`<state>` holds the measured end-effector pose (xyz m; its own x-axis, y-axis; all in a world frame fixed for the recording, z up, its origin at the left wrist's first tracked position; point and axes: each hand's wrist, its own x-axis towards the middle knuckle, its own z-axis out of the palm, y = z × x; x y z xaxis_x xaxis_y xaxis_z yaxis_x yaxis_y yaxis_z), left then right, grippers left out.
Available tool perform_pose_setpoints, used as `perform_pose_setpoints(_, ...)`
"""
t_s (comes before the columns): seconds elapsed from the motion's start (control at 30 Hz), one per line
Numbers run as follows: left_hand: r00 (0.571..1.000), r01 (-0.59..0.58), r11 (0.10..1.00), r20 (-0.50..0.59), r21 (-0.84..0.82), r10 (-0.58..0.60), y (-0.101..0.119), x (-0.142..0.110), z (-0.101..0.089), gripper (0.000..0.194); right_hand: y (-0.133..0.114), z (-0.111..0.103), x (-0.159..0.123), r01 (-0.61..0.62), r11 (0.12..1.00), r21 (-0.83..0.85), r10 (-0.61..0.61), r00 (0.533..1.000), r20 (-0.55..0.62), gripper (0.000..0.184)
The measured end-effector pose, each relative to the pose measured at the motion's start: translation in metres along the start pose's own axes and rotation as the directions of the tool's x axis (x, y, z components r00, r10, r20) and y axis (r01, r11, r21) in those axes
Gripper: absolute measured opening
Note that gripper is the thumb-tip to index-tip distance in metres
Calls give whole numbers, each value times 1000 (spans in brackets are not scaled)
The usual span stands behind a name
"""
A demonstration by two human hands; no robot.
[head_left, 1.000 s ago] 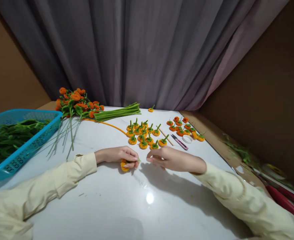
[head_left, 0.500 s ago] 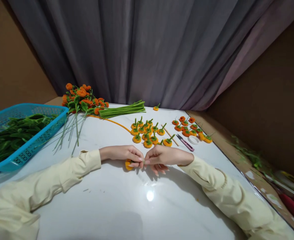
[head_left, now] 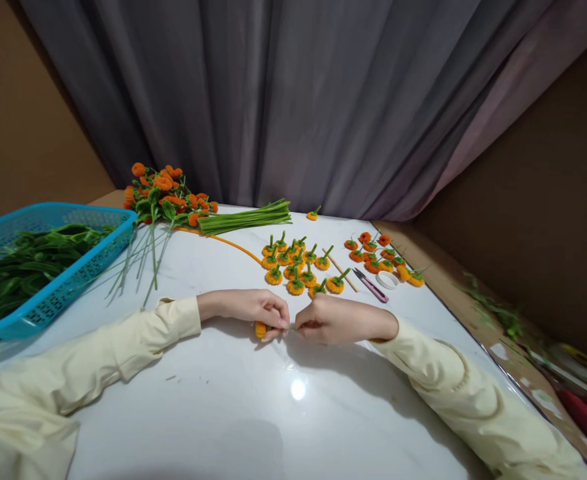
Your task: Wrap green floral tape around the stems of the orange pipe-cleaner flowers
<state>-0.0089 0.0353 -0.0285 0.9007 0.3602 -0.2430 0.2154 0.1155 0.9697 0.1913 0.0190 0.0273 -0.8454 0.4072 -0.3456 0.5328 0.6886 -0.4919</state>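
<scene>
My left hand rests on the white table with its fingers closed on a small orange pipe-cleaner pumpkin. My right hand lies right beside it, fingers curled into a pinch that meets the left fingertips at the pumpkin's thin green stem. What the right fingers hold is too small to name. Just beyond my hands stands a cluster of several finished orange pumpkins with green stems.
A blue basket of green leaves stands at the left. Orange flowers on stems and a bundle of green stems lie at the back. More pumpkins, pink snips, a white ring and a wooden stick lie right.
My right hand has moved left to meet the left hand at the pumpkin, and its fingers have curled from spread into a pinch. The left hand has stayed put.
</scene>
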Motion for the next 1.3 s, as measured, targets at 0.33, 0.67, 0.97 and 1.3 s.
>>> perform_pose_setpoints(0.33, 997, 63, 972, -27, -226, -70, 10, 0, 1, 27, -17, 31, -1, -46, 562, -826, -169, 971, -169, 23)
perform_pose_setpoints(0.67, 966, 101, 978, -216, -182, -140, 21, -3, 2, 17, 0, 11, -1, -121, 711, -693, -122, 949, -292, 24)
perform_pose_setpoints(0.97, 963, 105, 994, -247, -37, -111, 37, -10, 8, 14, 23, -11, -4, -197, 833, 518, 180, 980, 84, 40)
perform_pose_setpoints(1.3, 982, 95, 952, -182, 290, -43, 39, -15, 8, 22, 34, 2, 16, -349, 222, 911, 22, 935, 353, 35)
